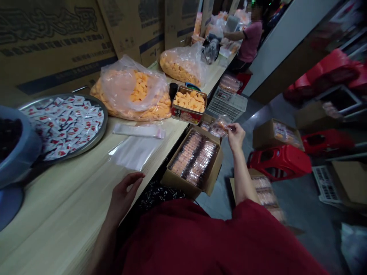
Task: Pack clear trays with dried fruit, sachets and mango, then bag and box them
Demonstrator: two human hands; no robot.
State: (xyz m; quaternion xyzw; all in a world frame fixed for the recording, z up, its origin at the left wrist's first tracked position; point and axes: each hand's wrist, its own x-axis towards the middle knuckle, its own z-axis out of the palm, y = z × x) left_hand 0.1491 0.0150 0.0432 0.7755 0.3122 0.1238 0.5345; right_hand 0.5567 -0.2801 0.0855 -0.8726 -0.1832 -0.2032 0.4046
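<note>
Out over the floor side of the table, my right hand (236, 135) pinches the corner of a clear plastic packet (220, 125) with small orange contents. Just below and left of it is an open cardboard box (210, 183) lined with rows of sealed packets (187, 152). My left hand (126, 191) rests at the table's edge, fingers stretched out and thumb apart, holding nothing. Nearest to it lie flat clear plastic bags (136, 151) and a stack of folded bags (139, 131). Beyond them stands a red tin (189, 105) of orange snack pieces.
A metal tray (103, 126) of small white-and-red sachets and a blue-grey tub (17, 141) occupy the left. Large bags of orange snacks (132, 89) line the back. Red stools (279, 162), crates and boxes stand on the floor. A person in pink (250, 38) works farther down.
</note>
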